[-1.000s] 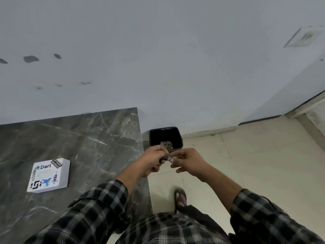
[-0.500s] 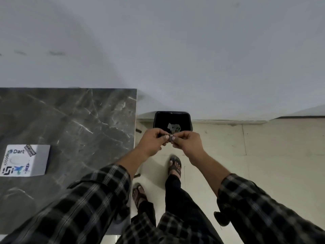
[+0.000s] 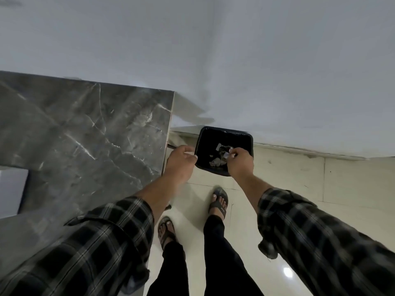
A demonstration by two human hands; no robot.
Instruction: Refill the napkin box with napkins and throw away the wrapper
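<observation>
A black waste bin (image 3: pixel 213 138) stands on the floor against the wall, just right of the table corner, with some pale scraps (image 3: pixel 216 161) lying inside. My right hand (image 3: pixel 240 163) hovers over the bin's near right side and pinches a small crumpled wrapper (image 3: pixel 227 154) at its fingertips, above the opening. Beside the bin's left rim is my left hand (image 3: pixel 180 162), its fingers curled in with nothing visible in them. The white napkin box (image 3: pixel 11 189) rests on the table at the far left, cut off by the frame edge.
The dark grey marble table (image 3: pixel 85 135) fills the left side, its right edge close to the bin. My feet in sandals (image 3: pixel 219 202) stand on the pale tiled floor in front of the bin. A white wall runs behind.
My hands have come apart: the right one moved out over the bin with the wrapper, the left drew back to the bin's left rim. The view has tilted down and closer to the bin.
</observation>
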